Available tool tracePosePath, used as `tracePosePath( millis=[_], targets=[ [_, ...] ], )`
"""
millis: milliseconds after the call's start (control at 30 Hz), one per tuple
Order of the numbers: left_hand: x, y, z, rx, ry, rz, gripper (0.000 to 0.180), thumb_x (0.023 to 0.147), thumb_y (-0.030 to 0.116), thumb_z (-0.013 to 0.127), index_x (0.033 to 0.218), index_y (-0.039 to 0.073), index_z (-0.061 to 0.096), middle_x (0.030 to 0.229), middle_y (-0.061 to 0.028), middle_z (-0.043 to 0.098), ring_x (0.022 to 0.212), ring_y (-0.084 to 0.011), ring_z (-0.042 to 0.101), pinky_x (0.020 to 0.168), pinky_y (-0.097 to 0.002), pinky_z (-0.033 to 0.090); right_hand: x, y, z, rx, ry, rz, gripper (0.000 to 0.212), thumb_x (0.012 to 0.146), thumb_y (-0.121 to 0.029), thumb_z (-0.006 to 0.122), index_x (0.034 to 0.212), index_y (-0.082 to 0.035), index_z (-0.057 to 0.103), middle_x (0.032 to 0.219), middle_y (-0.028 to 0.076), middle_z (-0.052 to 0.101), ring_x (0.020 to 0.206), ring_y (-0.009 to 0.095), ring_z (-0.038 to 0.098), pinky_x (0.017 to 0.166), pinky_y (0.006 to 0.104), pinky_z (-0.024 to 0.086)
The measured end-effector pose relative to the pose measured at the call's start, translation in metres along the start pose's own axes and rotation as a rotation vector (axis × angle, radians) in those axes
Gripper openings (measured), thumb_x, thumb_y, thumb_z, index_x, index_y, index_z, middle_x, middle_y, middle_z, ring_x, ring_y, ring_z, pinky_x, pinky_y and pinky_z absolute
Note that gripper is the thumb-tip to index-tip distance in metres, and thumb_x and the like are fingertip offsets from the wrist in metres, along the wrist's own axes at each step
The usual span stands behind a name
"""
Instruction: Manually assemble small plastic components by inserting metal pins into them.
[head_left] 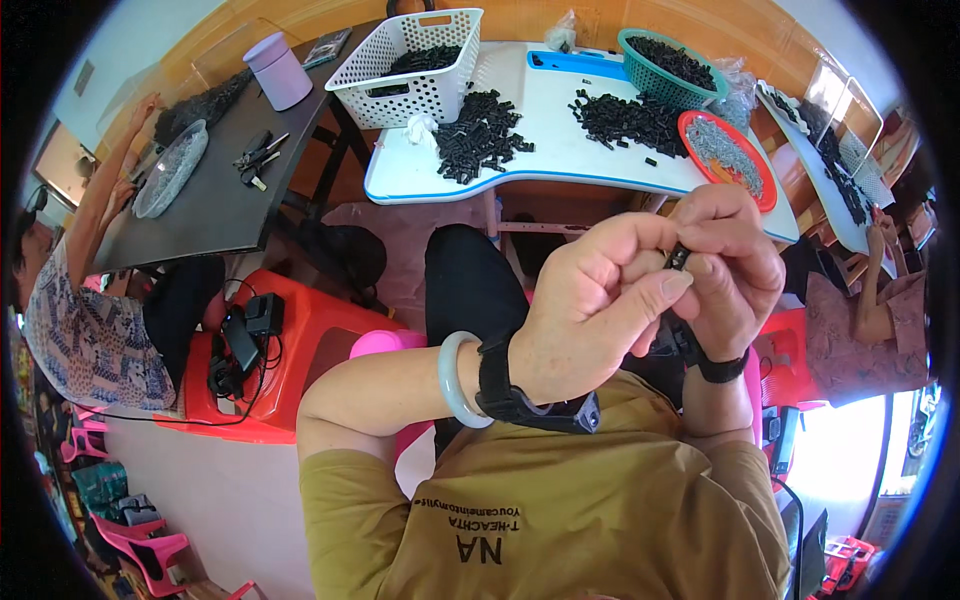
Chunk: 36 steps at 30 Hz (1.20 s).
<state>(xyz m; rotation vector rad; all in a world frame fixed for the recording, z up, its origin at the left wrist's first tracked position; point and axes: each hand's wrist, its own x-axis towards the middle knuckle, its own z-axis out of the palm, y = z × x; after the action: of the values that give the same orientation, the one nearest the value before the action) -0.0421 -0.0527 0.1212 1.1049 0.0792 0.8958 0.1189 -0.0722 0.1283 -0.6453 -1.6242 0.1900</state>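
Observation:
A small black plastic piece is pinched between my two hands, raised in front of my chest. My left hand is closed with thumb and fingers at its near side. On the other side, the fingers of my right hand are bent around it, partly covering it. Beyond my hands, a white table with a blue edge carries two piles of similar black pieces, a left pile and a right pile. A red tray of small silvery parts stands at the table's right end, beyond my right hand.
A white perforated basket and a green basket hold black pieces at the back. Between them lies a blue tray. At left, a person sits by a dark table; another person works at right. A red stool holds electronics.

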Motion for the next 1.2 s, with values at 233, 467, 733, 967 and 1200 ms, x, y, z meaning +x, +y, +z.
tracePosePath(
  millis=[233,467,733,967,1200],
  targets=[
    [0.007,-0.020,-0.007,-0.008,-0.011,-0.128,0.015,0.091,0.009,0.057,0.104,0.001,0.053,0.082,-0.0087,0.065,0.054,-0.0032,0.049,0.050,-0.0158,0.039,-0.002,0.059,-0.003,0.237,0.240,0.392,0.013,0.082,-0.009,0.063,0.090,0.002,0.063,0.081,0.007,0.058,0.067,0.011,0.052,0.059,0.0227,0.041],
    [0.008,-0.035,-0.009,0.075,-0.014,-0.160,0.014,0.089,0.010,0.060,0.101,0.003,0.056,0.082,-0.0043,0.064,0.058,-0.0009,0.049,0.050,-0.0151,0.038,-0.004,0.194,-0.013,-0.316,0.048,0.598,0.015,0.080,-0.009,0.063,0.090,0.001,0.064,0.078,0.006,0.061,0.070,0.015,0.058,0.064,0.0262,0.046],
    [0.011,-0.039,-0.012,0.162,-0.017,-0.160,0.014,0.088,0.008,0.062,0.100,0.003,0.056,0.081,-0.0016,0.063,0.059,0.0001,0.049,0.051,-0.0149,0.038,0.009,0.263,-0.013,-1.086,-0.415,0.247,0.028,0.078,-0.002,0.048,0.101,-0.004,0.062,0.099,0.015,0.058,0.095,0.035,0.054,0.081,0.0429,0.045],
    [0.012,-0.041,-0.016,0.193,-0.033,-0.126,0.013,0.088,0.003,0.060,0.100,0.001,0.056,0.081,-0.0012,0.062,0.067,-0.0012,0.054,0.058,-0.0159,0.042,0.004,0.271,-0.027,-1.012,-0.520,0.174,0.028,0.077,-0.002,0.051,0.102,-0.005,0.063,0.102,0.014,0.058,0.096,0.033,0.054,0.083,0.0408,0.045],
    [0.013,-0.053,-0.021,0.236,-0.043,-0.113,0.013,0.087,0.003,0.060,0.099,0.001,0.056,0.079,-0.0004,0.061,0.069,-0.0018,0.055,0.059,-0.0163,0.043,0.013,0.258,-0.051,-0.857,-0.527,0.120,0.025,0.076,-0.003,0.052,0.098,-0.003,0.064,0.104,0.015,0.059,0.096,0.035,0.053,0.087,0.0410,0.044]
  ],
)
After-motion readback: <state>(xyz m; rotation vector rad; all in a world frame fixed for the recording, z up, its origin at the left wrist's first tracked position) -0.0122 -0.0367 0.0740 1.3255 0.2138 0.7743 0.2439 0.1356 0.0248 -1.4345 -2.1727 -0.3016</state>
